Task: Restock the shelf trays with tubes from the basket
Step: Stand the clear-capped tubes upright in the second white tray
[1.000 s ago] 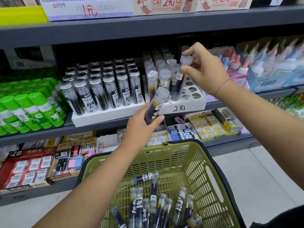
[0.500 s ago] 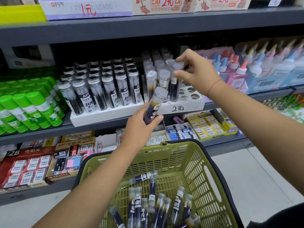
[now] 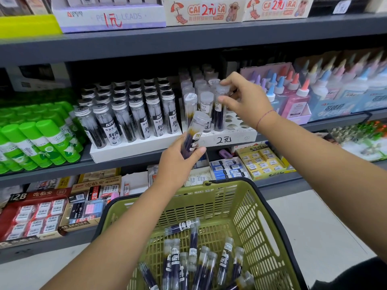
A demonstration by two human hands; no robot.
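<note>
Now right hand (image 3: 245,101) pinches a clear dark tube (image 3: 218,114) into the white holed tray (image 3: 240,138); left hand (image 3: 178,164) grips another tube (image 3: 193,135), needing a free hole.

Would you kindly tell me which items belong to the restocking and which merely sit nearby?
Job: left hand gripping a tube; right hand pinching another tube; white tray; basket and its tubes.
Nearby: glue sticks, glue bottles, eraser boxes.

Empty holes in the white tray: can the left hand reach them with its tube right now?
Probably not yet. The right hand, pinching another tube, hangs over the empty holes; the left hand would have to cross under it.
</note>
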